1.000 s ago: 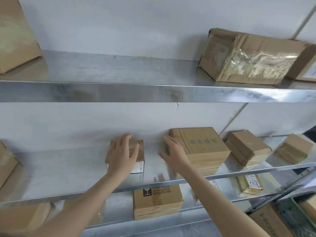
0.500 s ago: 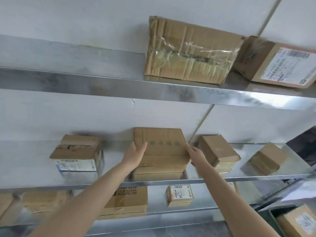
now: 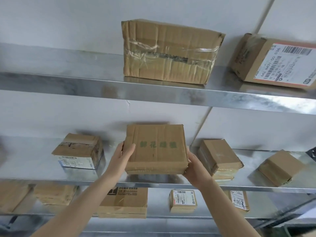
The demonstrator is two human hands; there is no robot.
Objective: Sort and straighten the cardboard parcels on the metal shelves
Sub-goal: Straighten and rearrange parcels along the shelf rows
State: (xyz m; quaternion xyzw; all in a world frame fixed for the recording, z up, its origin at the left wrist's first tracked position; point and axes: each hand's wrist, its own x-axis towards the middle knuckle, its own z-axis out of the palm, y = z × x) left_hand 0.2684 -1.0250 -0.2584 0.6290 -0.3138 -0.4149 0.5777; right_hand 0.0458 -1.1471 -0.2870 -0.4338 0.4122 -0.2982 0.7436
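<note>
Held parcel: flat square cardboard parcel (image 3: 156, 148), tilted with its front edge raised off the middle shelf (image 3: 153, 184); top face creased, brown tape along the near edge.
Print on held parcel: four faded green Chinese characters across the top face; too blurred to read with certainty.
Left hand: left hand (image 3: 124, 153) clamped on the parcel's left edge, thumb on top, fingers underneath.
Right hand: right hand (image 3: 195, 168) gripping the near right corner, palm against the side.
Left neighbour: small taped box (image 3: 78, 151) on the same shelf, apart from the held parcel; white label on its front face, print too small to read.
Right neighbours: stacked brown box (image 3: 219, 159) just beside the right hand; further right, a small skewed box (image 3: 280, 167).
Top shelf: large crumpled carton (image 3: 168, 52) with wrinkled clear tape; beside it a labelled carton (image 3: 277, 60), barcode label reading roughly "042 H431-00 036".
Bottom shelf: printed box (image 3: 124, 202) with black Chinese text and a pictogram; small label box (image 3: 183, 200); a handwritten box (image 3: 239, 200), black marker characters.
</note>
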